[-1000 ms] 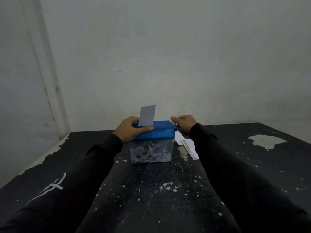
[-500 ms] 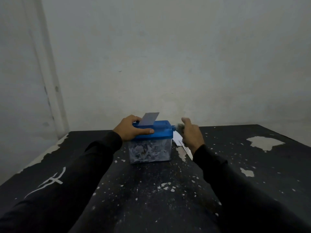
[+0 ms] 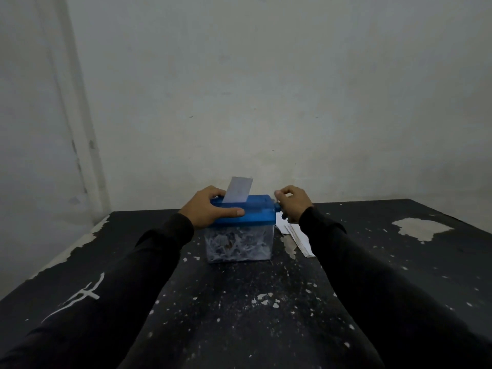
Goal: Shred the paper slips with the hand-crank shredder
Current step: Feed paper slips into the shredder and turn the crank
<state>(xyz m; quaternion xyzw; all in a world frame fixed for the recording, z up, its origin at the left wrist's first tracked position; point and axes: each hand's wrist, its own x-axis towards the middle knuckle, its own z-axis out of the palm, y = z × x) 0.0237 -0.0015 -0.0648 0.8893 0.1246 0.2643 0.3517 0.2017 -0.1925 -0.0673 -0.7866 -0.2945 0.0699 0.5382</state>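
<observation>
- Two long black sleeves, reaching to the wrists.
- White angular line marking on the left sleeve [image 3: 80,296], near the forearm.
- Plain right sleeve [image 3: 372,275], no marking visible.
- Bare left hand [image 3: 210,209] and right hand [image 3: 294,202].

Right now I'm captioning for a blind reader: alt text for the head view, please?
A left hand grips a blue-lidded shredder with a paper slip upright in its slot, while the right hand holds the side crank. Spare slips lie on the black table.
</observation>
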